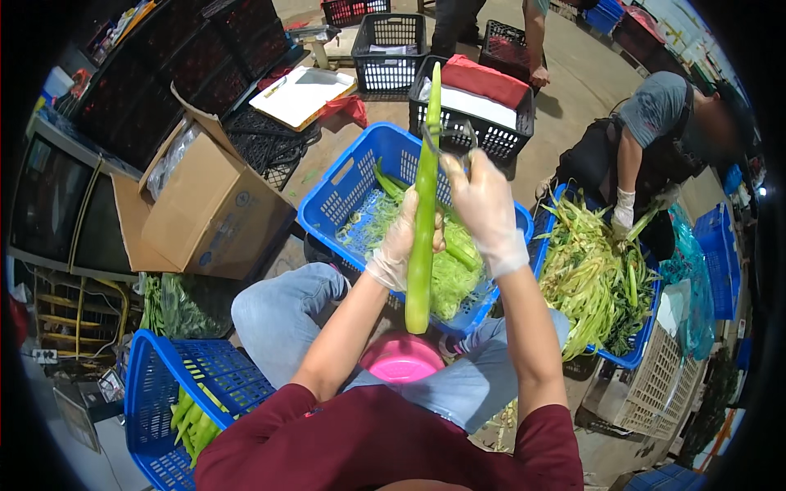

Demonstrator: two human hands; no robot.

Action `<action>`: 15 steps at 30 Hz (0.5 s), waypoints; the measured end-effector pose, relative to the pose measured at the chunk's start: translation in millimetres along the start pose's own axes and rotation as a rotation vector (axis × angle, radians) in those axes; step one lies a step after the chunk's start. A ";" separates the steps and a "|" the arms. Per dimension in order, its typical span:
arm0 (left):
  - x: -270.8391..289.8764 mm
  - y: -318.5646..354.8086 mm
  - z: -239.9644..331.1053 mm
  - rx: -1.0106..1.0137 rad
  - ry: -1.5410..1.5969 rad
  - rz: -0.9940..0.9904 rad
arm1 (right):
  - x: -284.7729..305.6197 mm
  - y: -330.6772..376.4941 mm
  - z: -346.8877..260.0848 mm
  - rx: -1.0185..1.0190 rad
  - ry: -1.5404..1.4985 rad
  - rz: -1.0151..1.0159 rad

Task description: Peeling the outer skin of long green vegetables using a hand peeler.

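My left hand (401,245), in a thin clear glove, grips a long pale green vegetable stalk (423,221) around its middle and holds it upright over a blue crate (344,184). My right hand (483,204), gloved too, holds a metal peeler (446,139) against the stalk's upper part. The crate holds green peelings (454,274). A pink bowl (401,360) sits between my knees under the stalk's lower end.
A second blue crate (160,393) with green stalks stands at my lower left. A cardboard box (205,204) stands to the left. On the right, another person (655,139) bends over a blue crate heaped with peelings (589,278). Black crates (389,49) stand farther back.
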State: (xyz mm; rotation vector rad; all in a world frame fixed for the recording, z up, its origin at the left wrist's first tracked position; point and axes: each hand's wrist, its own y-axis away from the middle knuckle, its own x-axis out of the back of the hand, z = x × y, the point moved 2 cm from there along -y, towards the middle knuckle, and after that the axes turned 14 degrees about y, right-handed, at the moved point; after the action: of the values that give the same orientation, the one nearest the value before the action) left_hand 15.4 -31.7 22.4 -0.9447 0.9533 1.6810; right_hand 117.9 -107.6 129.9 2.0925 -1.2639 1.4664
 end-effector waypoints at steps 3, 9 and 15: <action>-4.3 2.9 -2.7 0.002 -0.014 -0.045 | 3.8 -28.8 -1.9 -0.011 0.009 0.008; -1.0 5.3 -1.0 -0.074 -0.140 -0.034 | -5.5 -17.7 -5.0 0.016 0.016 -0.016; 11.5 -5.4 -4.6 -0.103 -0.036 0.005 | -6.5 45.8 -3.0 -0.017 -0.125 -0.245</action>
State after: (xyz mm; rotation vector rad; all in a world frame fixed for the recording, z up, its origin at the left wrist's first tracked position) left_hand 18.4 -30.5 9.3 -0.9776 0.8523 1.7592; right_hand 79.5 -128.7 114.8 2.2643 -1.0123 1.2334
